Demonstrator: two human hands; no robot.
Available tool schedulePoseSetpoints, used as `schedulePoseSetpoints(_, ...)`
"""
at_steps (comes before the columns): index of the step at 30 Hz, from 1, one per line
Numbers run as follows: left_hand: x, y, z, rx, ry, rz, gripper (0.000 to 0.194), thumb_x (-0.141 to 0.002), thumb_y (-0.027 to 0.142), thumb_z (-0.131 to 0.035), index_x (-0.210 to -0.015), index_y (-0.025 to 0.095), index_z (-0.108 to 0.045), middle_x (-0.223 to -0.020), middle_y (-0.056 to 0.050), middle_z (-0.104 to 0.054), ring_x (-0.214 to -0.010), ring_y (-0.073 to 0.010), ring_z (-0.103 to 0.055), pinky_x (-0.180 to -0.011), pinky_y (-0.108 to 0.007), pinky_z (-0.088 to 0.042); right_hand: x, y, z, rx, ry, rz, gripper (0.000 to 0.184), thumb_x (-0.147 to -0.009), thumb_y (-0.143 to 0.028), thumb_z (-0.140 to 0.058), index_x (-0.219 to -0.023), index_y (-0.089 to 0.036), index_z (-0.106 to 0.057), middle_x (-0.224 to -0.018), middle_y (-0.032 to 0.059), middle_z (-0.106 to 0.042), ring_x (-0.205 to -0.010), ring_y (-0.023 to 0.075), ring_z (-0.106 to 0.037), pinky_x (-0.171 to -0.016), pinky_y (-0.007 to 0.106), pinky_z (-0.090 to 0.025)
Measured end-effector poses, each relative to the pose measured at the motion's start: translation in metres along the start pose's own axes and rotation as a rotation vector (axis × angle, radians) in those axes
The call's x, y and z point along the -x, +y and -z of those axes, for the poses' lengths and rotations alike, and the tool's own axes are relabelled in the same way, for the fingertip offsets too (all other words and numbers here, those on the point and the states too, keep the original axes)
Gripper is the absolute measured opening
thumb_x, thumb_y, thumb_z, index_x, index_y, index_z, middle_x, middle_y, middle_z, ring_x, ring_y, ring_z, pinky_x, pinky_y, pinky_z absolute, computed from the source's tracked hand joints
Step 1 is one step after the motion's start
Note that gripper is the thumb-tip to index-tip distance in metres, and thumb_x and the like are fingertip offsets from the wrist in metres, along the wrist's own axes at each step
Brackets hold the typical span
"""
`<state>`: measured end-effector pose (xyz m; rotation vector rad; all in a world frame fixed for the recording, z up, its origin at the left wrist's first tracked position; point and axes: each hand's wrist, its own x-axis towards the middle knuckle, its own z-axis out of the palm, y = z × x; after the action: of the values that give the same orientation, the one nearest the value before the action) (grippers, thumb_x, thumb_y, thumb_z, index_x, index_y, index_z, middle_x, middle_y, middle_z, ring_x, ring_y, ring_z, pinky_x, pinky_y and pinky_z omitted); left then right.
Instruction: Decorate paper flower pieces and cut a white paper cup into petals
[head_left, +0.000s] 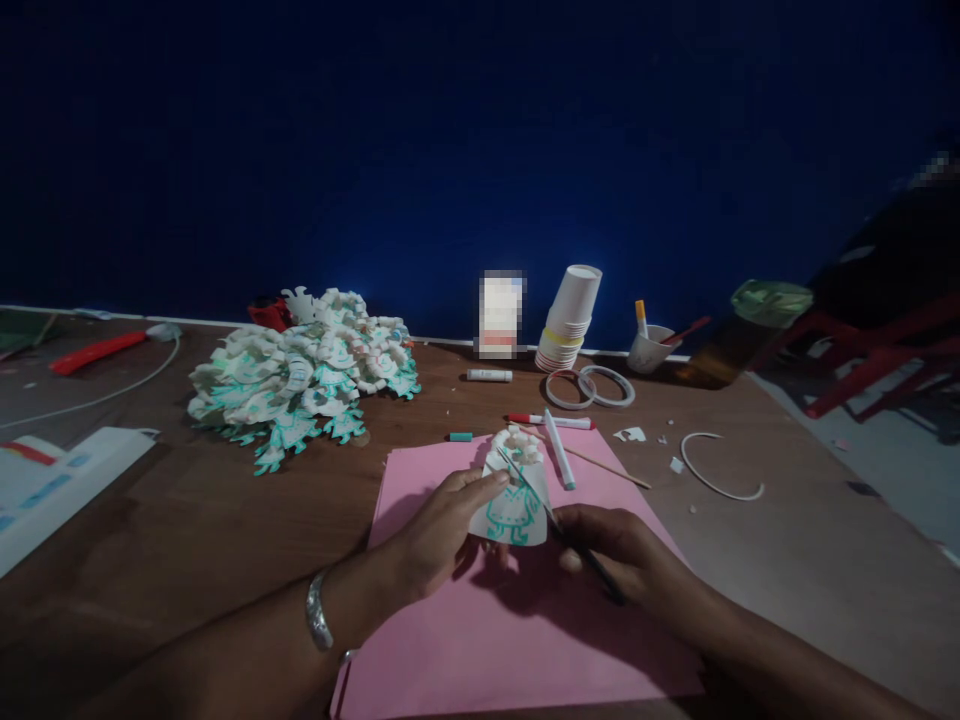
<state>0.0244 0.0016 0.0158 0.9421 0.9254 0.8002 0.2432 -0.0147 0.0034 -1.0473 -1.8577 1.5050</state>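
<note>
My left hand (450, 530) is closed on a white paper cutout (516, 510) with a figure drawn in green marker. Its upper end is curled and cut into rounded shapes. In my right hand (611, 550) is a pair of scissors (600, 575) with dark handles, its blades lying across the cutout's upper part. Both hands are above pink paper sheets (450, 660). A white marker (559, 450) lies uncapped on the sheets beside a thin wooden stick (607, 465) and a red-capped marker (570, 422). A green cap (460, 437) sits just past the sheets.
Many similar cutouts (300, 380) are heaped at the left. A leaning stack of paper cups (574, 310), two rings (611, 387) and a cup holding a marker (651, 350) stand at the back. Paper scraps (631, 434) lie right. A white power strip (75, 490) is far left.
</note>
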Motion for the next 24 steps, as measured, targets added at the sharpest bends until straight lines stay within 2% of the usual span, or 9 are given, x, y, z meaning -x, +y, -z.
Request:
schedulePoseSetpoints(4, -0.001, -0.002, -0.003, 0.073, 0.012, 0.056, 0.035, -0.086, 0.050, -0.061, -0.079, 0.016, -0.062, -0.052, -0.002, -0.062, -0.037, -0.0113, -0.053, -0.033, -0.021, -0.023, 0.000, -0.003, 0.000, 0.000, 0.016, 0.026, 0.027, -0.095, -0.042, -0.061, -0.089, -0.016, -0.066, -0.073, -0.0008, -0.060, -0.061, 0.0110, -0.048, -0.058, 0.019, -0.043)
schedulePoseSetpoints(9, -0.002, -0.005, -0.002, 0.033, 0.010, 0.083, 0.038, -0.088, 0.054, -0.058, -0.077, 0.017, -0.060, -0.049, -0.002, -0.063, -0.034, -0.0102, -0.050, -0.033, -0.020, -0.022, -0.003, -0.006, 0.000, -0.003, -0.002, 0.042, 0.028, -0.097, -0.041, -0.058, -0.088, -0.015, -0.065, -0.074, 0.0000, -0.058, -0.064, 0.0120, -0.047, -0.059, 0.020, -0.042)
schedulePoseSetpoints(16, 0.002, -0.002, -0.004, 0.093, 0.024, 0.057, 0.035, -0.083, 0.052, -0.067, -0.082, 0.018, -0.062, -0.059, 0.001, -0.062, -0.046, -0.0125, -0.057, -0.044, -0.023, -0.038, -0.004, -0.008, 0.003, 0.035, -0.045, 0.037, 0.039, -0.097, -0.047, -0.055, -0.077, -0.015, -0.063, -0.068, -0.0018, -0.049, -0.061, 0.0113, -0.039, -0.057, 0.021, -0.038)
schedulePoseSetpoints(18, 0.003, -0.001, -0.004, 0.064, -0.004, 0.039, 0.034, -0.085, 0.051, -0.066, -0.079, 0.017, -0.063, -0.057, 0.001, -0.061, -0.048, -0.0118, -0.055, -0.046, -0.023, -0.038, -0.003, -0.007, 0.004, 0.035, -0.032, 0.041, 0.039, -0.096, -0.048, -0.057, -0.076, -0.015, -0.063, -0.067, -0.0025, -0.046, -0.061, 0.0115, -0.037, -0.057, 0.022, -0.037)
schedulePoseSetpoints(22, 0.003, 0.004, 0.001, -0.085, -0.017, 0.035, 0.043, -0.088, 0.057, -0.060, -0.077, 0.015, -0.066, -0.053, 0.002, -0.056, -0.042, -0.0089, -0.046, -0.040, -0.021, -0.027, -0.002, -0.008, 0.004, 0.035, -0.018, 0.046, 0.040, -0.095, -0.050, -0.057, -0.077, -0.015, -0.065, -0.071, -0.0018, -0.049, -0.065, 0.0124, -0.038, -0.059, 0.022, -0.036)
schedulePoseSetpoints(24, 0.001, 0.007, 0.004, -0.135, -0.004, -0.020, 0.042, -0.087, 0.055, -0.062, -0.078, 0.014, -0.066, -0.058, 0.000, -0.059, -0.046, -0.0087, -0.048, -0.043, -0.021, -0.031, -0.003, -0.010, 0.004, 0.044, -0.014, 0.035, 0.042, -0.095, -0.052, -0.056, -0.078, -0.015, -0.066, -0.070, -0.0011, -0.049, -0.064, 0.0128, -0.038, -0.060, 0.022, -0.037)
